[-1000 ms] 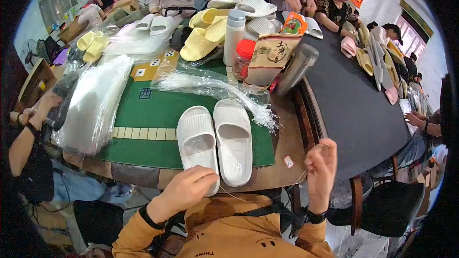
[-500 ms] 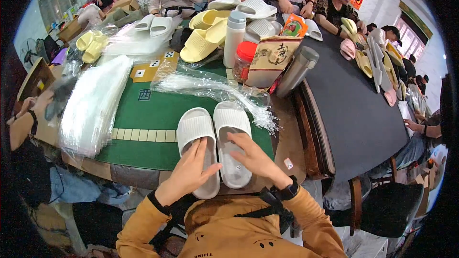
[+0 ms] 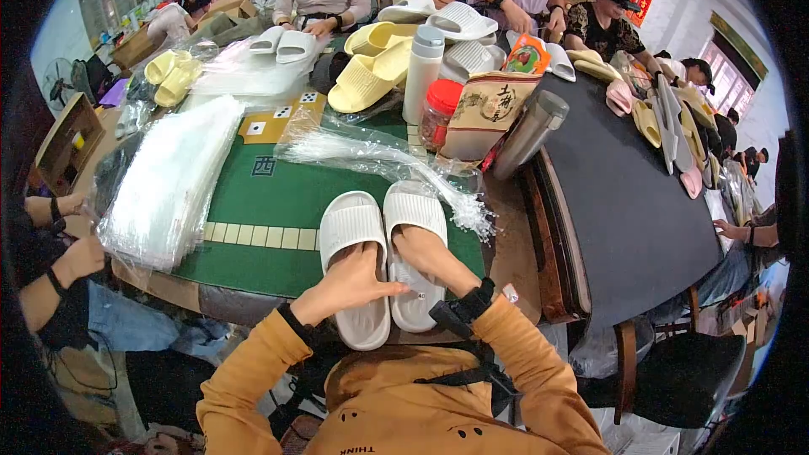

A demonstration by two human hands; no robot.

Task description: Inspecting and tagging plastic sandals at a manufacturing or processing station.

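Observation:
Two white ribbed slippers stand side by side at the table's near edge, toes away from me. Into the left slipper (image 3: 351,221) goes my left hand (image 3: 347,285), fingers under the strap and thumb stretched out to the right across the inner edge. My right hand (image 3: 431,254) is pushed deeper into the right slipper (image 3: 418,202); its fingers are hidden beneath that strap. Just beyond the slippers lies a bundle of clear plastic strips (image 3: 379,160) with knobbed ends, partly in a clear bag.
A stack of clear plastic bags (image 3: 168,185) lies to the left on the green table mat (image 3: 253,274). Farther back stand yellow slippers (image 3: 371,76), a bottle (image 3: 423,72), a red-lidded jar (image 3: 440,109), a paper bag (image 3: 489,114) and a steel flask (image 3: 531,135). People work around the tables.
Both hands have moved forward into the slippers, fingers passing under the straps. Earlier they rested at the openings. At left, another person's hands have shifted.

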